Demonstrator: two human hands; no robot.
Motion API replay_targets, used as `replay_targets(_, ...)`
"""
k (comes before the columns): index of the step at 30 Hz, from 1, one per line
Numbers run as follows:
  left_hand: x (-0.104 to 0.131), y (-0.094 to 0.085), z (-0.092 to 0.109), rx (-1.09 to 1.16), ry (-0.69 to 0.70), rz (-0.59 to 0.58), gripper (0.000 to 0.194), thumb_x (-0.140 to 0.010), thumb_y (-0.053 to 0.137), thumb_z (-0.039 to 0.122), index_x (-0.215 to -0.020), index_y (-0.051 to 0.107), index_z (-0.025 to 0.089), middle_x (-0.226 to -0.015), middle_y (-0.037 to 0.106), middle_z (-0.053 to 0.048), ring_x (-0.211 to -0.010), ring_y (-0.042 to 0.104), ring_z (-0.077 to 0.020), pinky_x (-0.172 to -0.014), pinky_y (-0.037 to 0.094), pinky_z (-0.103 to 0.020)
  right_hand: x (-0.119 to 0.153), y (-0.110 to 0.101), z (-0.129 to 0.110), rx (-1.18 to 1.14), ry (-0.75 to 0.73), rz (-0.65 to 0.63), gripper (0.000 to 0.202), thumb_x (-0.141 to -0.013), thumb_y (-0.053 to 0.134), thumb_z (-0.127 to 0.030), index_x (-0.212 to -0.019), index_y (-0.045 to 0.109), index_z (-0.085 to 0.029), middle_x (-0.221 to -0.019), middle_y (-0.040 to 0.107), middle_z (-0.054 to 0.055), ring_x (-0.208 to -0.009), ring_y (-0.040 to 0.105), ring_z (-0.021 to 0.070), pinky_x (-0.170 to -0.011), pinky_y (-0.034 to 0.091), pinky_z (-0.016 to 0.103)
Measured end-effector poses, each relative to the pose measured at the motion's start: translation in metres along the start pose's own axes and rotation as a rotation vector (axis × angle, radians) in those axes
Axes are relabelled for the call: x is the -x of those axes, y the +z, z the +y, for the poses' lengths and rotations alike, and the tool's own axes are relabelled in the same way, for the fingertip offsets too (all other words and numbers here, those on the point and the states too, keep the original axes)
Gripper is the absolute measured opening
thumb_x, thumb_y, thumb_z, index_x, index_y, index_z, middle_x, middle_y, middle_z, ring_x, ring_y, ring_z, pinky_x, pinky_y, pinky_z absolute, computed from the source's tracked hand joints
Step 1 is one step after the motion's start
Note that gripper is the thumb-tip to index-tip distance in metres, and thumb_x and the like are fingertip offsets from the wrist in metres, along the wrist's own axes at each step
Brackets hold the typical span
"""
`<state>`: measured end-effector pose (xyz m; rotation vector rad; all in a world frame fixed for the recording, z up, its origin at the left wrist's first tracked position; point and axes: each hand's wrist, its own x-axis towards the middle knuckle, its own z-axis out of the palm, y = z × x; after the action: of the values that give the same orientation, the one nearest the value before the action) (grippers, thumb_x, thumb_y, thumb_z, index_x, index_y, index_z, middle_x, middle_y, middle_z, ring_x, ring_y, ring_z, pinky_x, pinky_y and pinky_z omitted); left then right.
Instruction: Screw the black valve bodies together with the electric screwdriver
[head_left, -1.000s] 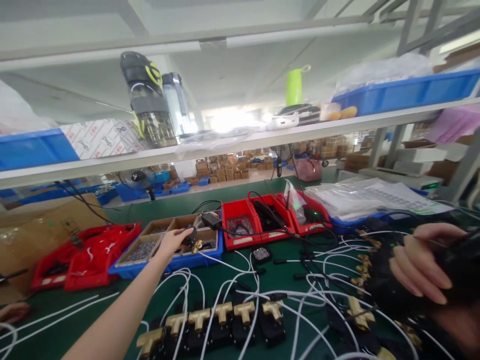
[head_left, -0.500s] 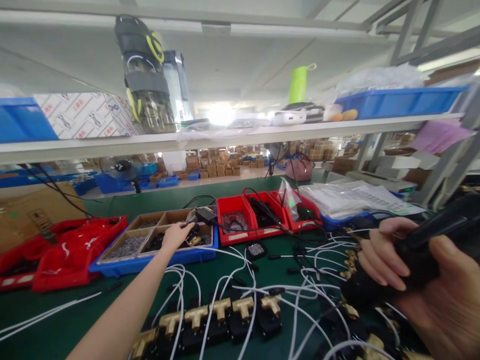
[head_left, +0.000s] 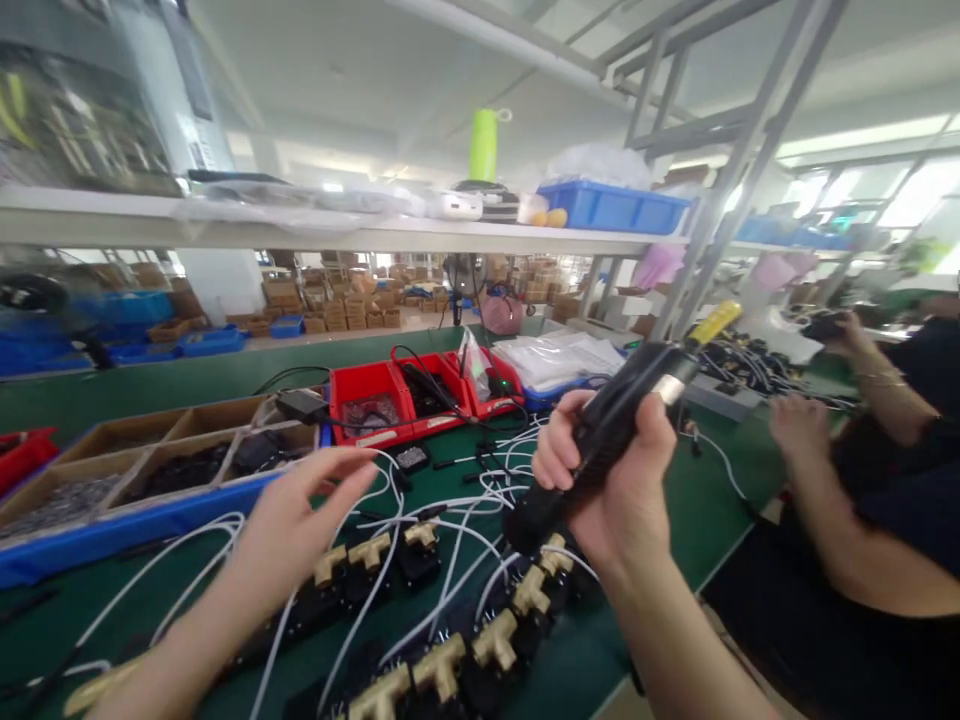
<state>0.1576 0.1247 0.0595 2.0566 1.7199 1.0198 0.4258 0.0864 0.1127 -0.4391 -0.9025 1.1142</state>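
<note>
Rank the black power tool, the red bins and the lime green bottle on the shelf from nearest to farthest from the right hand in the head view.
1. Black power tool: in the grip of the right hand.
2. Red bins: farther back on the green table, up and to the left.
3. Lime green bottle: farthest, standing on the overhead shelf.

three red bins (head_left: 373, 390), one blue tray (head_left: 112, 520), one green bottle (head_left: 484, 145).

Black screwdriver (head_left: 607, 430) in right hand (head_left: 622, 490)

Two bare forearms, no sleeves, left hand (head_left: 300, 515), right hand (head_left: 619, 495), unadorned fingers (head_left: 559, 455)
</note>
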Motion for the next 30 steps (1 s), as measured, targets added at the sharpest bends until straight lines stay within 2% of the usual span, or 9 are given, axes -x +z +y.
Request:
replay_targets(2,0.05,0.03,0.04,0.253,0.156,-0.043,0.042,-0.087,0.055,0.063,-0.11,0.072,0.032,-0.107,0.076,-0.004,-0.091,0.072,-0.0245,-0.079,0.06,-0.036,0.013,0.004,0.004,-0.01,0.021,0.009,0.058,-0.075,0.068,-0.076,-0.083,0.058,-0.02,-0.051,0.043,-0.007,-0.039,0.038,0.0079,-0.041,0.039,0.02)
replay_targets(5,0.11,0.068,0.079,0.437,0.317,-0.075,0.047,-0.087,0.068,0.053,-0.129,0.062,0.031,-0.114,0.074,-0.004,-0.097,0.072,-0.0215,-0.084,0.061,-0.032,0.038,0.006,0.002,-0.019,0.038,-0.009,0.058,-0.079,0.065,-0.076,-0.086,0.06,-0.019,-0.052,0.045,-0.006,-0.04,0.041,0.008,-0.042,0.042,0.019)
replay_targets(8,0.142,0.09,0.093,0.441,0.319,-0.082,0.035,-0.094,0.065,0.036,-0.127,0.061,0.026,-0.113,0.074,-0.005,-0.099,0.072,-0.0189,-0.088,0.059,-0.028,0.061,-0.001,-0.01,-0.007,0.093,-0.106,0.054,-0.08,0.068,-0.072,-0.088,0.064,-0.019,-0.053,0.047,-0.005,-0.04,0.042,0.0074,-0.042,0.042,0.018)
replay_targets(11,0.158,0.1,0.095,0.463,0.332,-0.074,0.031,-0.094,0.064,0.035,-0.124,0.062,0.024,-0.114,0.075,-0.006,-0.101,0.072,-0.02,-0.09,0.058,-0.027,0.075,-0.012,-0.021,-0.009,0.162,-0.251,0.045,-0.081,0.072,-0.064,-0.089,0.065,-0.02,-0.054,0.047,-0.006,-0.038,0.038,0.0047,-0.043,0.043,0.017)
replay_targets(16,0.167,0.095,0.086,0.492,0.277,-0.168,0.026,-0.098,0.058,0.036,-0.122,0.062,0.029,-0.111,0.075,0.001,-0.099,0.072,-0.0136,-0.088,0.057,-0.019,0.08,-0.02,-0.02,0.045,0.135,-0.26,0.053,-0.083,0.066,-0.07,-0.086,0.066,-0.018,-0.051,0.05,-0.005,-0.033,0.039,0.0056,-0.037,0.039,0.017)
replay_targets(20,0.157,0.076,0.065,0.239,0.243,0.053,0.019,-0.098,0.059,0.036,-0.115,0.064,0.034,-0.11,0.073,0.006,-0.099,0.07,-0.0106,-0.092,0.053,-0.018,0.065,-0.025,-0.03,0.135,-0.081,-0.132,0.06,-0.078,0.066,-0.075,-0.076,0.065,-0.015,-0.05,0.056,0.0,-0.029,0.042,0.0091,-0.029,0.035,0.019)
replay_targets(23,0.14,0.077,0.057,0.095,0.311,0.083,0.022,-0.099,0.054,0.038,-0.114,0.067,0.028,-0.111,0.071,-0.001,-0.1,0.068,-0.0163,-0.091,0.056,-0.027,0.052,-0.029,-0.042,0.192,-0.182,-0.075,0.058,-0.076,0.069,-0.073,-0.07,0.063,-0.015,-0.049,0.054,-0.001,-0.029,0.042,0.0094,-0.026,0.032,0.019)
replay_targets(27,0.118,0.098,0.063,-0.191,0.417,-0.1,0.025,-0.094,0.061,0.033,-0.109,0.072,0.016,-0.102,0.071,-0.009,-0.093,0.067,-0.0292,-0.079,0.059,-0.047,0.05,-0.027,-0.038,0.224,-0.15,-0.109,0.059,-0.075,0.067,-0.075,-0.068,0.063,-0.017,-0.044,0.05,-0.002,-0.027,0.039,0.0102,-0.025,0.03,0.02)
replay_targets(30,0.11,0.107,0.067,-0.262,0.402,-0.286,0.019,-0.092,0.064,0.026,-0.106,0.075,0.019,-0.098,0.072,-0.007,-0.088,0.067,-0.0284,-0.076,0.059,-0.048,0.054,-0.027,-0.027,0.265,-0.11,-0.144,0.062,-0.074,0.064,-0.079,-0.071,0.065,-0.018,-0.046,0.053,-0.001,-0.028,0.041,0.0114,-0.024,0.029,0.021)
